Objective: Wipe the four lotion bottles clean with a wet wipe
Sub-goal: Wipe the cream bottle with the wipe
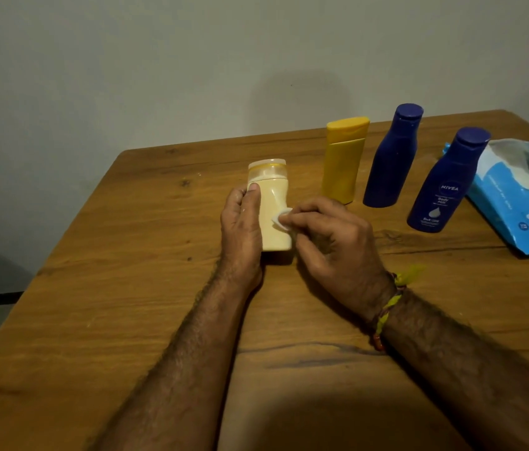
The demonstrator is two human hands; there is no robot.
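On wooden table (126,288), left hand (240,226) gripping cream bottle (273,206), right hand (331,236) pinching wipe (281,219) against it

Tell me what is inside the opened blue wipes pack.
Through the torn-open top of the blue wipes pack, by the right table edge, white wipes show. How many remain is hidden by the wrapper, and the frame's edge cuts off the pack.

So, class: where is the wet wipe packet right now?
In the head view, the blue wet wipe packet lies open at the table's far right edge, just right of the labelled blue bottle.
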